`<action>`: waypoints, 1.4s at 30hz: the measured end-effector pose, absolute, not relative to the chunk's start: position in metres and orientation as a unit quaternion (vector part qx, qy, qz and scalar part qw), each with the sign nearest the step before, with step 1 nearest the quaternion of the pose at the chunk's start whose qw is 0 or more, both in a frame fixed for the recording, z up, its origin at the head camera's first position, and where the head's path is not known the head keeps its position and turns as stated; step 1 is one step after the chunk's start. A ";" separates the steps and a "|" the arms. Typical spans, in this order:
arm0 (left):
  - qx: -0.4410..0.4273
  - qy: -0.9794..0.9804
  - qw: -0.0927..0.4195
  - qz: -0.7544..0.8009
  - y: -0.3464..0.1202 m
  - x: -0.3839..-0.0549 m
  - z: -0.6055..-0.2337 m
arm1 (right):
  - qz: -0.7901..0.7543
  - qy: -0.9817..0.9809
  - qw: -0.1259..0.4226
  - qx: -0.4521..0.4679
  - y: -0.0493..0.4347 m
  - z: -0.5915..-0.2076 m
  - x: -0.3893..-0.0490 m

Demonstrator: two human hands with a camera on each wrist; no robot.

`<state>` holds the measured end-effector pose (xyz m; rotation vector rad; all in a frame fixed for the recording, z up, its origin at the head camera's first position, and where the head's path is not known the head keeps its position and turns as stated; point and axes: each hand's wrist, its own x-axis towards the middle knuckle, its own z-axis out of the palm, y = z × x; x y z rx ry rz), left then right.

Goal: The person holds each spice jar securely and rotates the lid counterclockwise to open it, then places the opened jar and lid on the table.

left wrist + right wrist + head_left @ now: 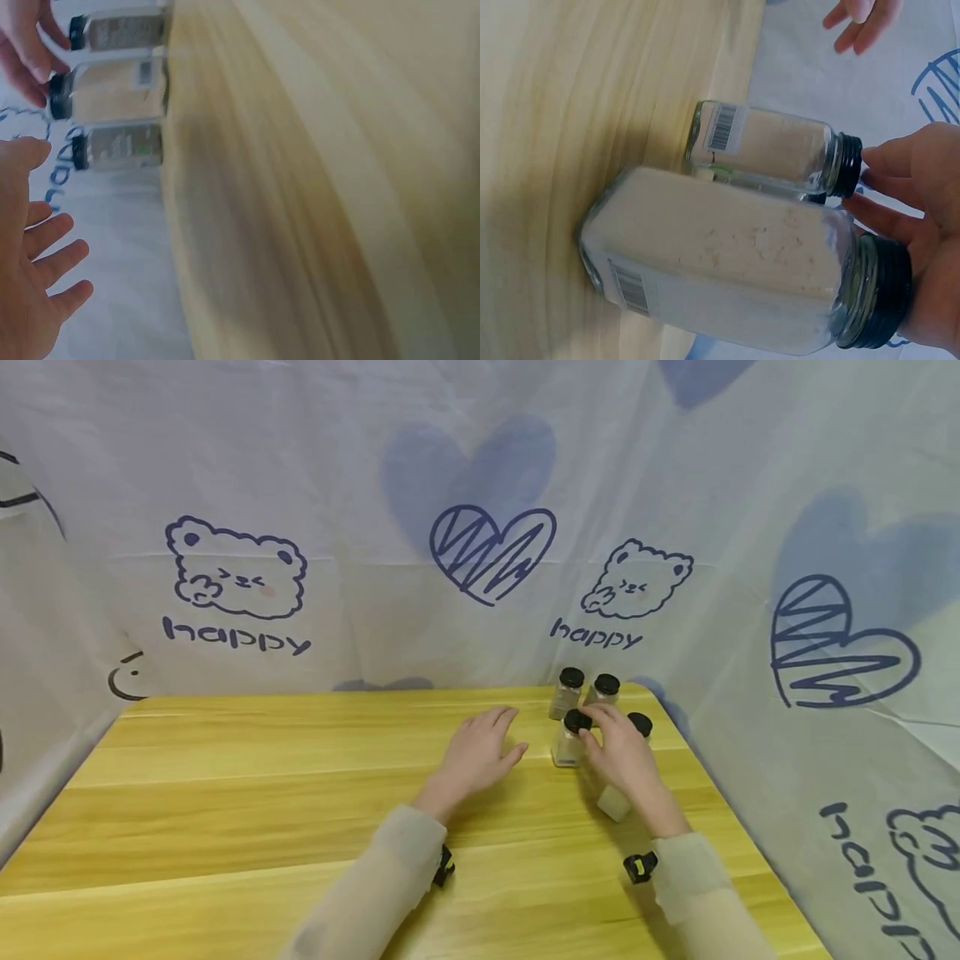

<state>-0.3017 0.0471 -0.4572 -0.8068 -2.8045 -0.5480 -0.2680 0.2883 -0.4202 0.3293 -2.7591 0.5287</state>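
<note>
My right hand (628,758) pinches the black lid of a square glass spice jar (566,749) filled with pale powder, thumb on one side and fingertips on the other. In the right wrist view this jar (769,146) stands upright on the tabletop, its barcode label showing. Another pale-powder jar (720,251) looms closer, beside the right palm; from the head it is partly covered by that hand. My left hand (477,752) hovers left of the pinched jar, holding nothing, its fingers spread in the left wrist view.
Two darker spice jars with black lids, a left one (566,697) and a right one (603,691), stand at the table's back edge. The wooden table (247,810) meets a printed cloth (360,568) behind and at the right.
</note>
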 end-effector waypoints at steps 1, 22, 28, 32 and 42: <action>-0.274 -0.941 0.081 -0.184 0.052 -0.304 -0.459 | 0.183 -0.965 0.146 0.115 0.289 -0.419 -0.269; -0.292 -0.918 0.019 -0.267 0.103 -0.325 -0.473 | 0.183 -0.968 0.105 0.138 0.281 -0.416 -0.281; -0.297 -0.925 0.050 -0.230 0.089 -0.327 -0.472 | 0.171 -0.962 0.133 0.165 0.264 -0.416 -0.282; -0.308 -0.929 0.070 -0.195 0.068 -0.325 -0.469 | 0.174 -0.954 0.152 0.194 0.248 -0.420 -0.284; -0.332 -0.929 0.114 -0.118 0.006 -0.319 -0.463 | 0.210 -0.937 0.156 0.233 0.195 -0.426 -0.286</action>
